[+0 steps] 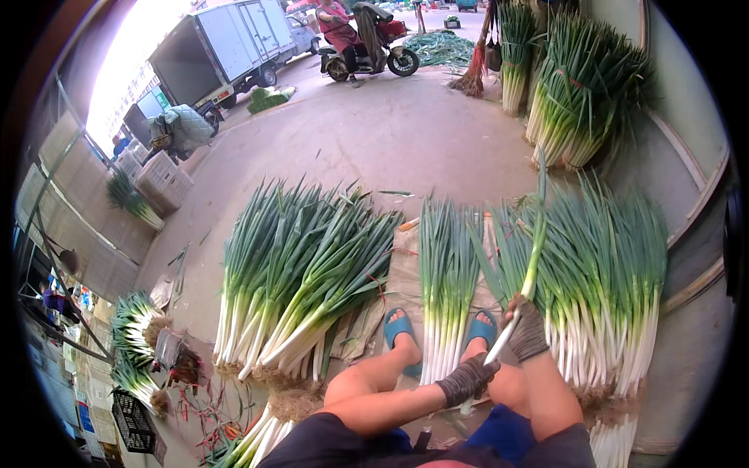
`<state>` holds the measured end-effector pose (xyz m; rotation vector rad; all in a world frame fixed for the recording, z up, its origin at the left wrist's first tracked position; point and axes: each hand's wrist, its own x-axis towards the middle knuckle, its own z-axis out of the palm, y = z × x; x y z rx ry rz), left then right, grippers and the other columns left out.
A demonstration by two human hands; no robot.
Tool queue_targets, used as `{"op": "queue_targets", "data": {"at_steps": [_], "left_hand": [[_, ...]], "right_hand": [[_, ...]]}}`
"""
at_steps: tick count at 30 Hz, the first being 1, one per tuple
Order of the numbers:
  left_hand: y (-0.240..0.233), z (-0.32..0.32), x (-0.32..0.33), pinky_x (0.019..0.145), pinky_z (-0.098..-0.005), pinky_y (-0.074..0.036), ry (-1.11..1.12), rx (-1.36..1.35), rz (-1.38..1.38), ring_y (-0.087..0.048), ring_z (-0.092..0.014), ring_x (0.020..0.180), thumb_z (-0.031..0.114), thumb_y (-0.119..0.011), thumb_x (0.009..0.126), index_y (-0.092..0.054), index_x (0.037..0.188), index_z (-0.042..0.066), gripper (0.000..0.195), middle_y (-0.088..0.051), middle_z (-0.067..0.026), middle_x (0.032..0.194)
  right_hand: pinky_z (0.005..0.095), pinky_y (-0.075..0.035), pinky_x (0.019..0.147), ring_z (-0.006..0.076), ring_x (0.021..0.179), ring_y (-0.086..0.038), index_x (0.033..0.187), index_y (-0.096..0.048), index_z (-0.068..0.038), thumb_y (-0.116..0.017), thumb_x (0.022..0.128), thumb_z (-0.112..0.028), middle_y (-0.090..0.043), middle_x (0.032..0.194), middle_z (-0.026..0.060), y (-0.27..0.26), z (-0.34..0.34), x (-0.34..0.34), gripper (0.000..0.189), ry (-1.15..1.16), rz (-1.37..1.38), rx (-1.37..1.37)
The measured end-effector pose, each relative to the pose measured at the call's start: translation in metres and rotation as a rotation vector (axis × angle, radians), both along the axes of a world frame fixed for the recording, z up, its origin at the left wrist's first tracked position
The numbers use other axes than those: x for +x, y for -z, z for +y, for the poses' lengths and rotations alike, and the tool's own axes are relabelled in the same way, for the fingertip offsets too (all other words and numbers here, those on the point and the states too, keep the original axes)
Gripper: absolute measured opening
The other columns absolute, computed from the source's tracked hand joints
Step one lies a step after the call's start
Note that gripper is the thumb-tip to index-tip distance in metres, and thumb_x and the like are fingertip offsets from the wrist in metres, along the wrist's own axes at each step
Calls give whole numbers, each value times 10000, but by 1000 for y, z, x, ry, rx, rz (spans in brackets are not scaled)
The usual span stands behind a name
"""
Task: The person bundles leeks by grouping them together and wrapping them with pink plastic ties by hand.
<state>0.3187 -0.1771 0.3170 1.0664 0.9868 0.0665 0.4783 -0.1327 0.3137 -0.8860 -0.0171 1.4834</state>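
Observation:
Both hands wear grey knitted gloves. My right hand is closed around the upper white shank of one long green onion, whose leaves point away from me. Lower on the same stalk, near its root end, my left hand holds it. Between my sandalled feet lies a neat row of green onions on a flattened sack. A wide pile of green onions is spread to the right, roots towards me. Another large pile lies to the left.
Tied bundles of green onions stand against the right wall, near a broom. At the left are a black plastic crate, red ties and white crates. Farther off, a person sits on a scooter near a truck.

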Motion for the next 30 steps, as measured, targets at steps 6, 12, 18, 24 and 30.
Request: {"op": "queue_targets", "data": {"at_steps": [6,12,18,24,30], "left_hand": [[-21,0,-6,417,-294,-420,-64,35,2,-511,-150,455,409,-552,896,-505,900,32,380,-512,-42,619],[-16,-4,-6,393,-244,-374,-113,-286,-283,-453,-105,425,456,-564,902,-488,887,100,365,-457,13,602],[6,-11,-2,374,-243,-357,-141,-638,-429,-422,-109,403,425,-487,955,-452,837,162,290,-422,30,587],[7,-21,-1,353,-238,-362,-172,-705,-539,-425,-113,392,409,-460,970,-430,828,156,291,-409,29,577],[-1,-26,-3,347,-233,-354,-189,-731,-573,-417,-113,379,391,-466,972,-429,831,148,284,-390,33,557]], "right_hand": [[240,-421,429,104,491,-463,978,-532,-145,-589,913,-269,-503,638,-33,5,23,25,152,32,25,-30],[223,-368,392,92,466,-427,966,-539,-133,-544,940,-304,-475,615,-27,4,15,33,173,90,124,66],[233,-375,400,94,473,-432,969,-574,-129,-561,928,-340,-489,624,-32,12,12,45,216,91,167,151],[237,-377,394,98,466,-435,974,-585,-122,-562,928,-341,-503,623,-30,13,8,50,225,93,167,181],[237,-391,395,98,469,-444,990,-574,-116,-538,944,-340,-507,629,-31,10,7,53,232,103,152,188]]}}
